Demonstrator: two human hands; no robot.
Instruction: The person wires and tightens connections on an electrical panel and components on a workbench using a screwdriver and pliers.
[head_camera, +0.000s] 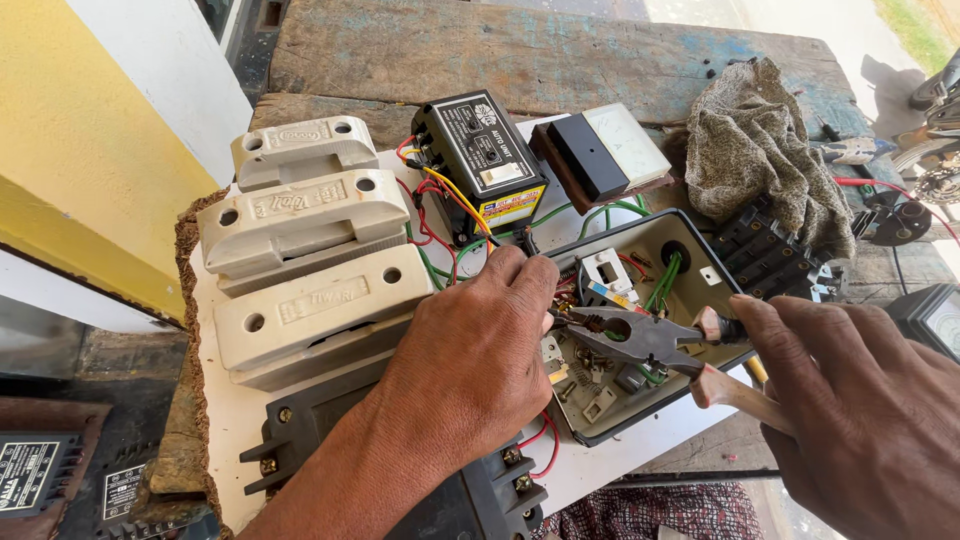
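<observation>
Right hand (860, 400) fingers wrapped round pliers (640, 338): dark steel head, worn tan handles. Left hand (470, 350) at 9 o'clock, fingers curled together on grey box (690, 250) rim.

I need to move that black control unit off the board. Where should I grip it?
Grip the black control unit across its two long bare sides, coming from above. Its near end carries red, yellow and green wires, so avoid that end.

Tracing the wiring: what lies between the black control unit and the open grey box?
In the head view, red, yellow and green wires run from the black control unit to the open grey box.
</observation>
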